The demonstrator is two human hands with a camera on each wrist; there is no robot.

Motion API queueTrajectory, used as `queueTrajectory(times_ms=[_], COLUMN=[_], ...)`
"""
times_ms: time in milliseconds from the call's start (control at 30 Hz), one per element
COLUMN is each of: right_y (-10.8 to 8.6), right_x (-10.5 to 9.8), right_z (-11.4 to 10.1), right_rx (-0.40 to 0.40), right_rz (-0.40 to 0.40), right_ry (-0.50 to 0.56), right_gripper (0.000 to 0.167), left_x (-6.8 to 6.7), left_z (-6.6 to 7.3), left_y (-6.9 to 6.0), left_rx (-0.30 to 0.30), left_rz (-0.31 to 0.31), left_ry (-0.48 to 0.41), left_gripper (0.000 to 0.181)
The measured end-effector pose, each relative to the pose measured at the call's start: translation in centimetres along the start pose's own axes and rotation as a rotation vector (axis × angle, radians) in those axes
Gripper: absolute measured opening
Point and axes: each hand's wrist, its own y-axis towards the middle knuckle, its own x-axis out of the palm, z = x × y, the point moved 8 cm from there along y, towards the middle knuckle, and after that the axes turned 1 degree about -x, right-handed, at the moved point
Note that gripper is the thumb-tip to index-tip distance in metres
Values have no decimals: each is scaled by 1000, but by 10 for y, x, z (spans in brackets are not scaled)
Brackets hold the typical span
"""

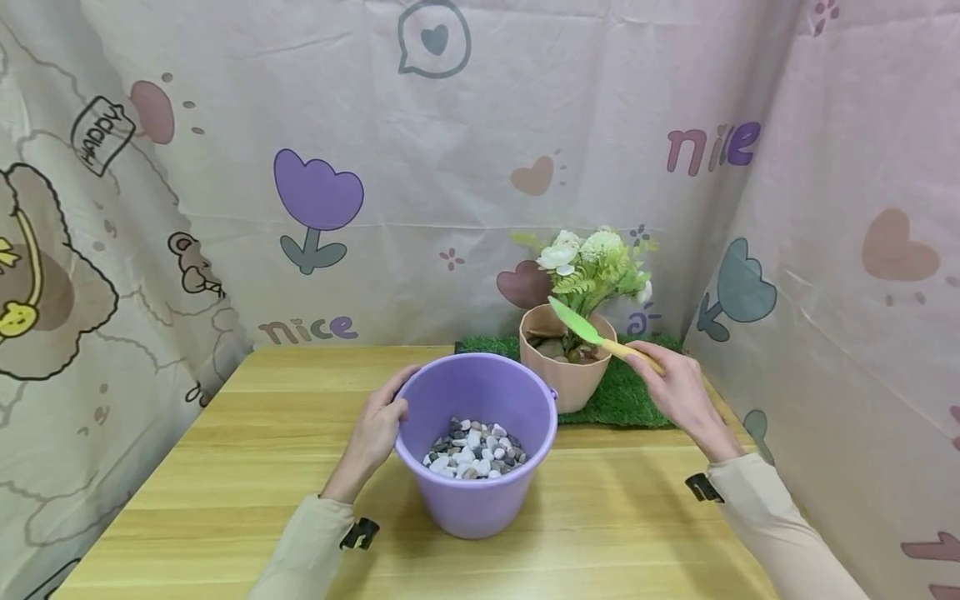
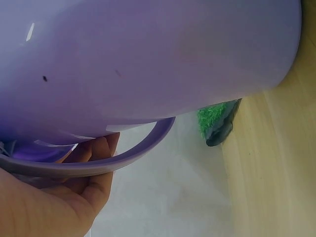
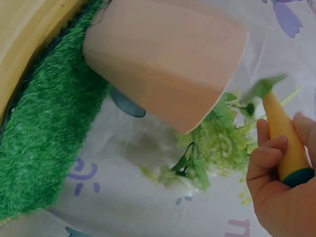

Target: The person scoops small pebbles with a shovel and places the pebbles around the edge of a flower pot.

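A purple bucket (image 1: 480, 508) stands on the wooden table, with grey and white pebbles (image 1: 476, 450) in its bottom. My left hand (image 1: 377, 423) grips the bucket's left rim; in the left wrist view its fingers wrap the edge near the handle (image 2: 143, 148). My right hand (image 1: 678, 387) holds a small trowel (image 1: 577, 322) by its yellow handle, the green blade pointing up and left. That blade is over the pink flowerpot (image 1: 573, 383), which holds stones and a plant with white flowers (image 1: 600, 258). Whether anything lies on the blade, I cannot tell.
The flowerpot stands on a green artificial grass mat (image 1: 630, 400) at the back right of the table (image 1: 247, 467). A printed cloth (image 1: 450, 150) hangs behind the table and along both sides.
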Motion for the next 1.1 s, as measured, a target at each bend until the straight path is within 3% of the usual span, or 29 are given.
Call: queueTrajectory(times_ms=[133,367,600,833,933,1100], right_y=[-6,-20,-34,-53,-61,-73], right_x=[-2,-8,-12,-7,-5,-2], right_z=[10,15,30,60,70,91], right_rx=[58,11,75,183,188,264], right_rz=[16,-7,-186,-378,-437,-506], right_ry=[-3,-94,-115,-22,-30,11], right_gripper=[36,40,40,43,47,41], left_x=[-1,-1,-1,0,0,0], left_z=[-1,-1,-1,-1,-1,-1], left_y=[-1,-1,-1,-1,-1,-1], left_rx=[0,8,0,-2,-5,-2], left_rz=[5,-4,-3,-1,-2,7], left_ry=[-1,0,2,7,9,21], left_gripper=[67,66,66,66,67,67])
